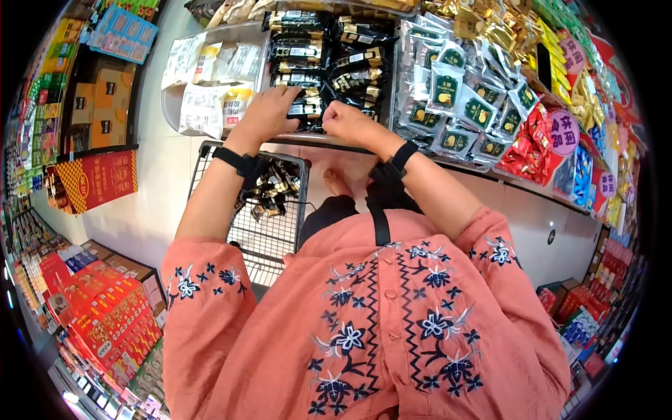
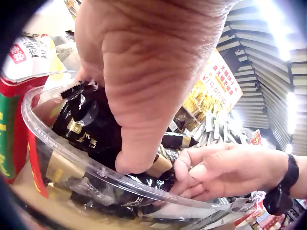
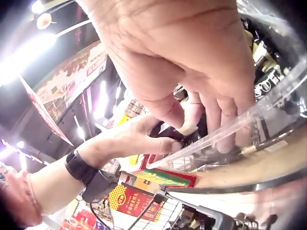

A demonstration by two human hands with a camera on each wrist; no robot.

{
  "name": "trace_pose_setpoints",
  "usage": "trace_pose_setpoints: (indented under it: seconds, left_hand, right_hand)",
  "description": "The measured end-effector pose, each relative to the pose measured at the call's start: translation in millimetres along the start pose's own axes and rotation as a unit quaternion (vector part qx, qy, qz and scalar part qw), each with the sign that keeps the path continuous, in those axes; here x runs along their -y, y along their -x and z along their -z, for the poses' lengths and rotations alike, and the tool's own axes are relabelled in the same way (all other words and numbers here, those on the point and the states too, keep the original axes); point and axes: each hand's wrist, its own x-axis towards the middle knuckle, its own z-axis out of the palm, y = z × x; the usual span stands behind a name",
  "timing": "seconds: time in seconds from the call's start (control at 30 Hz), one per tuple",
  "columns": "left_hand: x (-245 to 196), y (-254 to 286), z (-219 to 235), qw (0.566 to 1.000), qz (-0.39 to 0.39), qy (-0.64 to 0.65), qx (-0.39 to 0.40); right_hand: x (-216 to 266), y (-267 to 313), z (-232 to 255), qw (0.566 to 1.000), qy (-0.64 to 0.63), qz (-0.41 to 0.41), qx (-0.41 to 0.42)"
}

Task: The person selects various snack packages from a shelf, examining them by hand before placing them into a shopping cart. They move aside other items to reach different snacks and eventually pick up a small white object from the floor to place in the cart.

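Between thumb and fingers of the left hand (image 1: pixel 271 117), a black packet (image 2: pixel 91 122) (glossy)

The shirt (image 1: pixel 294 336) is coral with navy-and-white floral embroidery; the wristbands (image 1: pixel 236 160) are black.

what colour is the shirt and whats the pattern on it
Coral shirt with dark blue and white flowers, clearest from the head view.

Supermkt/shop: clear bins (image 1: pixel 166 108) of pkgd snacks (image 1: pixel 297 50), wire cart (image 1: pixel 264 243), ¥ price sign (image 2: pixel 221 82).
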Motion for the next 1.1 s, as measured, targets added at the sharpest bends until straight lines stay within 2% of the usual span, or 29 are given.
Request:
trace_pose_setpoints:
  seconds: [0.03, 0.1, 0.17, 0.27, 0.4, 0.6, 0.63, 0.73, 0.8, 0.83, 0.93, 1.0, 1.07, 1.1]
  left_hand:
    - [-2, -1, 1, 1.0, 0.006, -0.007, 0.007]
    - [1, -4, -4, 0.999, 0.026, -0.014, 0.035]
    - [2, -1, -8, 1.0, 0.009, 0.001, 0.025]
    - [-1, -3, -15, 1.0, 0.009, -0.001, 0.012]
    - [-1, -2, -19, 0.999, -0.006, -0.018, -0.031]
    - [12, -11, -23, 0.997, -0.006, 0.028, -0.073]
    - [13, -11, -25, 0.997, -0.004, 0.025, -0.072]
    - [1, -12, -23, 0.999, 0.004, 0.01, -0.045]
    - [-8, -7, -21, 0.999, -0.001, -0.008, -0.037]
    - [-6, -5, -25, 0.998, -0.024, -0.009, -0.057]
    - [1, -4, -25, 0.996, -0.029, 0.006, -0.088]
    - [2, -5, -11, 0.995, 0.014, 0.05, -0.088]
    - [0, 2, 6, 0.978, 0.098, 0.148, -0.111]
    - [-1, 8, 17, 0.967, 0.112, 0.188, -0.133]
  right_hand:
    - [1, -1, 1, 0.999, -0.017, -0.024, 0.019]
    - [6, -2, -1, 0.988, -0.137, -0.068, 0.027]
    - [17, 2, -1, 0.962, -0.249, -0.113, 0.014]
    - [22, 2, 9, 0.922, -0.364, -0.13, 0.01]
    - [30, 1, 9, 0.914, -0.387, -0.124, -0.001]
    - [38, 7, 20, 0.906, -0.418, -0.051, -0.034]
    - [35, 5, 22, 0.902, -0.429, -0.052, -0.028]
    - [33, 2, 21, 0.934, -0.345, -0.094, -0.028]
    - [33, -1, 15, 0.935, -0.334, -0.117, -0.031]
    - [33, -2, 13, 0.935, -0.329, -0.128, -0.032]
    - [35, 1, 12, 0.922, -0.379, -0.068, -0.047]
    - [43, 1, 13, 0.923, -0.381, -0.022, -0.055]
    - [56, 5, 18, 0.913, -0.398, 0.04, -0.074]
    - [62, 6, 20, 0.908, -0.405, 0.062, -0.085]
